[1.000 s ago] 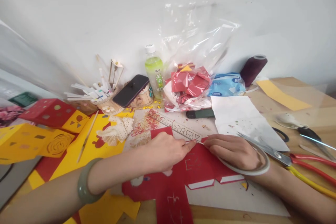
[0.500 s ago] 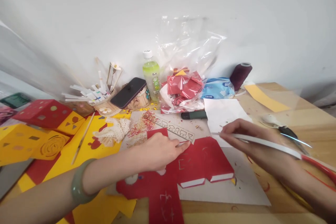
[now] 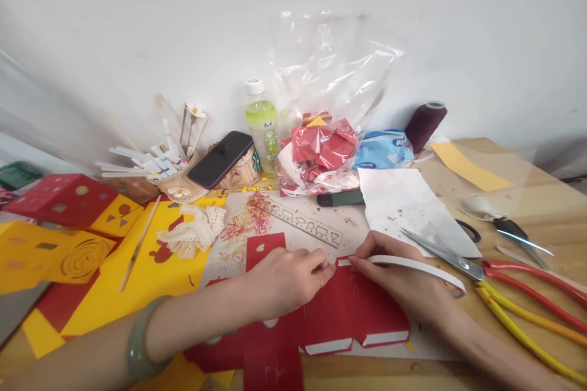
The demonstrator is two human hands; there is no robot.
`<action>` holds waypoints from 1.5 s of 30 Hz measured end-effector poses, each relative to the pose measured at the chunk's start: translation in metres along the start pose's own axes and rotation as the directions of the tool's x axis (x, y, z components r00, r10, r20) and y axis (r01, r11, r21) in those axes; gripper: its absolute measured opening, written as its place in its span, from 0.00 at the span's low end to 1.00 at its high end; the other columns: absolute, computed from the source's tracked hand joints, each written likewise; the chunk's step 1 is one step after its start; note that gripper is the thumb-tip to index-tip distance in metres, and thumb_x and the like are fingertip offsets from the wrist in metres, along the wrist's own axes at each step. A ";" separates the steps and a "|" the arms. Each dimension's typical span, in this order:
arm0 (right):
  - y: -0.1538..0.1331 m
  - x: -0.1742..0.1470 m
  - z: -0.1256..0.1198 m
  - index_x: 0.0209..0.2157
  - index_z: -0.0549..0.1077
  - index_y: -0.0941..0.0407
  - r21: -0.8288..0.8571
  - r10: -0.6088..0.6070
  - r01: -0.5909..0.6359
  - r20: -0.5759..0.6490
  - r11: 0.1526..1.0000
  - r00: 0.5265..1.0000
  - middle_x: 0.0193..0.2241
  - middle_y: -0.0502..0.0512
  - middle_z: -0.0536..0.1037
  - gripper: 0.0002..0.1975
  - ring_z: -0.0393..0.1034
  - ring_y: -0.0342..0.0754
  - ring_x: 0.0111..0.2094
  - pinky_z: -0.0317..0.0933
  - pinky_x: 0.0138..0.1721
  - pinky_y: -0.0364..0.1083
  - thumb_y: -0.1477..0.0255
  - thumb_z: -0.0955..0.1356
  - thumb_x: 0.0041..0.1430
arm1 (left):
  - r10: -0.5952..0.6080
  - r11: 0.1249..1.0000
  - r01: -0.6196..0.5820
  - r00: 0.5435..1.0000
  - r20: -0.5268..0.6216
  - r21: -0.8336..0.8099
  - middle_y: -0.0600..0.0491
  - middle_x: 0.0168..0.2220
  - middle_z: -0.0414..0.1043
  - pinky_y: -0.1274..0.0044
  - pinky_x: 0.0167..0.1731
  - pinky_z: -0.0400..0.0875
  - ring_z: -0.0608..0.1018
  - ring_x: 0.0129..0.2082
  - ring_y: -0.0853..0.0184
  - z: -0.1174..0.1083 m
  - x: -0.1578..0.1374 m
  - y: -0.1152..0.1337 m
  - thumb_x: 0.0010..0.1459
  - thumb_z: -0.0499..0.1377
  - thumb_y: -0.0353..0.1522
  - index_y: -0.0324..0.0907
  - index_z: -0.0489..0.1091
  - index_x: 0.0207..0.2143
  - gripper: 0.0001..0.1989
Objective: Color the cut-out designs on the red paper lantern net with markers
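A flat red card cut-out (image 3: 328,321) with folded tabs lies in front of me, white strips along two of its near edges. My left hand (image 3: 293,278), fingers curled together, grips the card at its far edge; the fingertips partly hide what is pinched there. Close beside it, my right hand (image 3: 398,275) pinches a narrow white tape (image 3: 415,261), which curves back over the hand to a looped end. A short white piece of it lies along the card's far tab. Scissors (image 3: 468,267) with red and yellow handles lie by my right hand, blades apart.
Behind the card lie a clear stencil ruler (image 3: 305,224) and white paper (image 3: 398,195). Further back stand a drink bottle (image 3: 263,128), a plastic bag of red scraps (image 3: 323,146) and a thread spool (image 3: 426,125). Yellow sheets (image 3: 177,284) and decorated boxes (image 3: 59,201) fill the left.
My right hand has moved left and nearer, bringing the tape to the card's far edge. My left fingers have curled in from a pointing pose. The scissors now show more fully.
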State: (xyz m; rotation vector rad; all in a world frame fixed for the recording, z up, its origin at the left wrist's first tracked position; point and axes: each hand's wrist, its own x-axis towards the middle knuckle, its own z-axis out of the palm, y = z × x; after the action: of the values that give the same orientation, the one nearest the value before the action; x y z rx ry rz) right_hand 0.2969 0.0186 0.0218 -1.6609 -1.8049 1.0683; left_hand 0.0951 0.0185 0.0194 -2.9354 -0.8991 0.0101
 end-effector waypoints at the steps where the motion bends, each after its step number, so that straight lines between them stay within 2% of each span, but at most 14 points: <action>1: 0.000 0.000 0.001 0.22 0.66 0.56 -0.015 0.007 -0.007 -0.013 1.000 1.000 0.20 0.47 0.72 0.07 0.63 0.43 0.24 0.55 0.23 0.40 0.69 0.63 0.50 | -0.003 1.000 0.003 1.000 -0.002 -0.008 0.54 0.34 0.67 0.81 0.14 0.55 0.70 0.25 0.72 0.001 0.000 0.000 0.57 0.47 0.26 0.41 0.61 0.45 0.13; 6: -0.007 -0.004 0.006 0.20 0.65 0.55 -0.096 0.016 -0.022 -0.064 0.995 0.998 0.19 0.46 0.71 0.07 0.63 0.42 0.23 0.55 0.24 0.41 0.70 0.62 0.50 | -0.025 0.999 0.025 1.000 -0.013 -0.037 0.55 0.32 0.66 0.81 0.13 0.53 0.70 0.23 0.71 0.003 -0.001 -0.002 0.58 0.45 0.27 0.42 0.62 0.44 0.12; 16: -0.007 -0.003 0.008 0.21 0.65 0.54 -0.181 0.015 -0.025 -0.061 0.983 0.998 0.19 0.45 0.71 0.07 0.65 0.42 0.23 0.55 0.24 0.41 0.70 0.61 0.50 | 0.034 0.999 -0.035 0.999 -0.016 -0.030 0.52 0.33 0.65 0.81 0.15 0.57 0.70 0.25 0.71 0.009 -0.002 -0.007 0.56 0.46 0.25 0.36 0.56 0.50 0.18; 27: -0.009 -0.001 0.003 0.21 0.65 0.54 -0.198 0.018 -0.024 -0.033 0.980 0.999 0.19 0.47 0.72 0.08 0.65 0.43 0.23 0.55 0.23 0.41 0.68 0.62 0.51 | 0.031 1.000 -0.029 0.986 0.161 -0.012 0.51 0.37 0.65 0.80 0.15 0.53 0.71 0.25 0.69 -0.012 0.009 -0.004 0.55 0.51 0.27 0.40 0.55 0.49 0.18; 31: -0.011 0.000 -0.010 0.22 0.68 0.55 -0.158 0.097 -0.093 0.017 0.983 0.995 0.21 0.50 0.74 0.09 0.67 0.45 0.23 0.56 0.22 0.41 0.66 0.62 0.51 | 0.041 0.999 -0.036 0.979 0.201 -0.027 0.51 0.39 0.65 0.79 0.14 0.52 0.71 0.24 0.69 -0.016 0.011 -0.005 0.52 0.51 0.25 0.41 0.54 0.50 0.21; 35: -0.007 -0.001 -0.023 0.22 0.68 0.55 -0.048 0.080 -0.079 0.009 0.996 0.997 0.24 0.51 0.75 0.09 0.67 0.45 0.26 0.58 0.25 0.41 0.65 0.64 0.50 | 0.045 0.998 -0.036 0.972 0.229 -0.042 0.50 0.40 0.64 0.79 0.14 0.52 0.71 0.25 0.68 -0.016 0.011 -0.006 0.52 0.51 0.25 0.41 0.53 0.51 0.23; 38: 0.000 -0.001 -0.029 0.21 0.66 0.56 0.065 0.062 -0.063 0.012 0.996 0.998 0.23 0.50 0.73 0.10 0.65 0.44 0.26 0.58 0.26 0.41 0.64 0.64 0.50 | 0.039 0.998 -0.026 0.970 0.242 -0.055 0.50 0.40 0.64 0.80 0.16 0.54 0.71 0.25 0.69 -0.015 0.011 -0.006 0.52 0.50 0.25 0.42 0.52 0.52 0.23; 40: 0.003 -0.001 -0.031 0.22 0.66 0.56 0.080 0.058 -0.060 0.015 0.995 0.998 0.22 0.49 0.72 0.10 0.65 0.44 0.26 0.57 0.26 0.40 0.64 0.65 0.50 | 0.039 0.998 -0.026 0.970 0.240 -0.056 0.50 0.40 0.65 0.80 0.16 0.54 0.70 0.25 0.70 -0.015 0.011 -0.005 0.52 0.50 0.25 0.41 0.53 0.52 0.24; 45: 0.004 -0.001 -0.031 0.22 0.66 0.55 -0.162 0.037 -0.046 -0.063 0.986 0.997 0.21 0.48 0.73 0.08 0.66 0.44 0.24 0.56 0.26 0.42 0.67 0.64 0.50 | 0.059 0.997 -0.047 0.972 0.227 -0.056 0.51 0.40 0.64 0.79 0.15 0.53 0.70 0.25 0.69 -0.014 0.012 -0.005 0.51 0.50 0.25 0.40 0.52 0.53 0.25</action>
State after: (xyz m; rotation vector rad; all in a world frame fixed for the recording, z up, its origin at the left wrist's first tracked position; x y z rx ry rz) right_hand 0.3234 0.0247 0.0375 -1.8129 -1.8701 0.8981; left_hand 0.1027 0.0288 0.0335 -3.0490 -0.8580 0.3405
